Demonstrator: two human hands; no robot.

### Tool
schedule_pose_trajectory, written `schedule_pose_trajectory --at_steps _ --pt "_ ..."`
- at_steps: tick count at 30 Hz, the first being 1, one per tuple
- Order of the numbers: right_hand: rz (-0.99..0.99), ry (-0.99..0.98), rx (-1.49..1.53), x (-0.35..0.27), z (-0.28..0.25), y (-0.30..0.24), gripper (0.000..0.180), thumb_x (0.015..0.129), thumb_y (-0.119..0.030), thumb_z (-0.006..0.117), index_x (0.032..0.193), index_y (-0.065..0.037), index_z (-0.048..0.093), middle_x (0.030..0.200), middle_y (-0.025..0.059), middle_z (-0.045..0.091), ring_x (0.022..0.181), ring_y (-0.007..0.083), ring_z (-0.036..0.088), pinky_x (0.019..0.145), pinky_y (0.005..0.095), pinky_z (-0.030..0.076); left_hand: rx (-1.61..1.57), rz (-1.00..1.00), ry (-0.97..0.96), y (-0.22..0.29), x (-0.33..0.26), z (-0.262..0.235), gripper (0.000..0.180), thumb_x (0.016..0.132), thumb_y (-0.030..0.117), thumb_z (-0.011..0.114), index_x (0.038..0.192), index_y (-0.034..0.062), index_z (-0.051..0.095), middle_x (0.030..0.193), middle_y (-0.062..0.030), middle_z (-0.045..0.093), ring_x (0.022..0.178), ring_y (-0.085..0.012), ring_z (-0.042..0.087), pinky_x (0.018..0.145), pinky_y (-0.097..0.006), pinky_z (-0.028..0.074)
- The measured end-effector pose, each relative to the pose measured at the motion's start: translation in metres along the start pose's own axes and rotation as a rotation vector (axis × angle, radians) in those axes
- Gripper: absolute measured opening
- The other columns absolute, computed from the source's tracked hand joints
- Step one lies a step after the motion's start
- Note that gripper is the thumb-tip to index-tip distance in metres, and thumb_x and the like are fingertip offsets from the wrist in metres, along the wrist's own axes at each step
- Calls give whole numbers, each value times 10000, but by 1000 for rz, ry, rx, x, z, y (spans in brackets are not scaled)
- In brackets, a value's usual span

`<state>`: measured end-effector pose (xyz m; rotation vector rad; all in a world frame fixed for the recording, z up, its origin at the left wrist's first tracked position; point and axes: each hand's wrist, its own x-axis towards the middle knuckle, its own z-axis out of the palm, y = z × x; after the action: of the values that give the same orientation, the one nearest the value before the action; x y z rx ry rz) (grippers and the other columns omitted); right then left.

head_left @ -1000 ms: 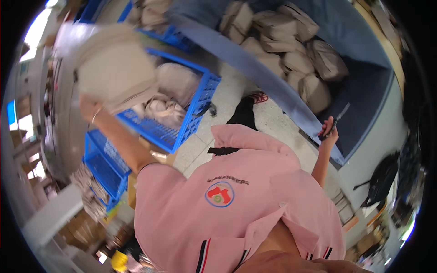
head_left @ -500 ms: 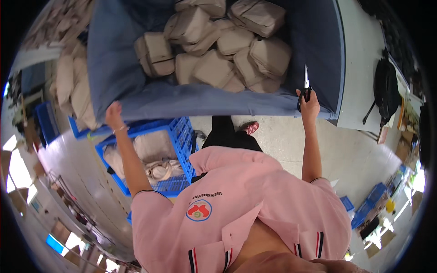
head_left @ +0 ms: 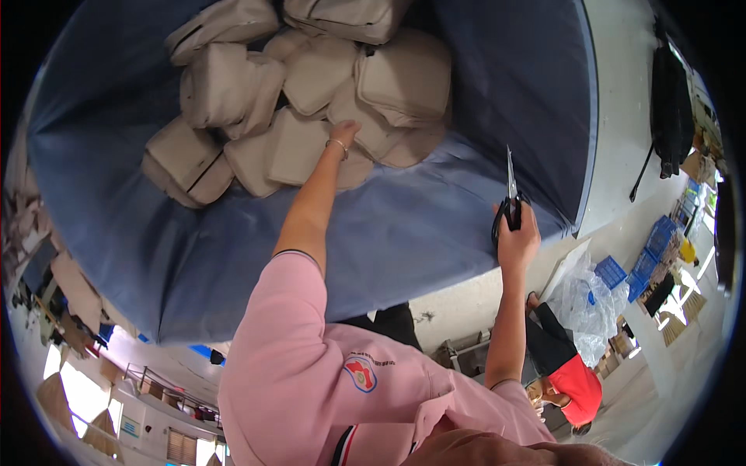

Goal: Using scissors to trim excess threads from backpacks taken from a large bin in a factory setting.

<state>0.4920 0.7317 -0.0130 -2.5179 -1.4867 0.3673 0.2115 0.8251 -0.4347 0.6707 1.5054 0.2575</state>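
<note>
Several boxy beige bags (head_left: 404, 78) lie heaped in a large bin lined with dark blue cloth (head_left: 233, 264). My left hand (head_left: 344, 132) reaches over the bin's near wall to the heap, at the edge of one beige bag (head_left: 299, 147). Its fingertips are foreshortened against the bags, so their grip does not show. Closed around the black handles of a pair of scissors (head_left: 510, 198), my right hand (head_left: 519, 241) is over the near right edge of the bin. The metal blades point away from me.
To the right, a black bag (head_left: 670, 116) hangs by a pale surface. Blue crates (head_left: 653, 248) and clear plastic sheeting (head_left: 587, 303) are at the lower right. Another person in a red top (head_left: 579, 388) is close behind on the right. Beige fabric (head_left: 78, 291) lies at the left.
My left hand has left the bin's near left rim and reached in to the heaped bags. My view has leaned closer over the bin. The scissors stay in my right hand.
</note>
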Motion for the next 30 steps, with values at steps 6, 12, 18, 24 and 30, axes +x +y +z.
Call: schedule_pose_trajectory --at_steps 6,12,18,24,30 --pt "63 -47 -14 1 -3 -5 374 704 -149 822 965 -9 595 680 82 510 572 203 495 551 314 422 -137 1 279 -25 126 46 409 825 325 740 1073 28 610 705 -29 570 533 -121 503 441 -274 395" --pt "72 -18 -71 -3 2 3 384 683 -135 832 955 -12 591 688 74 510 575 201 507 547 308 426 -303 13 274 27 109 100 358 786 281 751 902 -45 660 829 -127 674 744 -213 609 705 -359 486" --pt "46 20 0 -1 -1 0 402 697 -174 826 988 -9 603 755 79 565 625 221 549 595 330 456 -269 381 178 127 37 82 281 804 258 738 887 -3 680 785 -71 656 709 -118 577 639 -303 461" --pt "42 224 105 -10 -5 7 381 756 -230 802 984 -8 592 768 83 571 641 244 562 598 359 456 -628 440 -12 231 -148 6 214 840 178 726 994 38 673 883 32 635 774 -75 532 707 -228 413" --pt "171 382 597 -21 -16 21 356 852 -314 738 909 -4 573 711 95 577 595 174 507 584 305 434 -625 593 -100 254 -363 -63 315 883 103 674 1167 -13 602 1091 -31 637 1010 -107 559 885 -269 419"
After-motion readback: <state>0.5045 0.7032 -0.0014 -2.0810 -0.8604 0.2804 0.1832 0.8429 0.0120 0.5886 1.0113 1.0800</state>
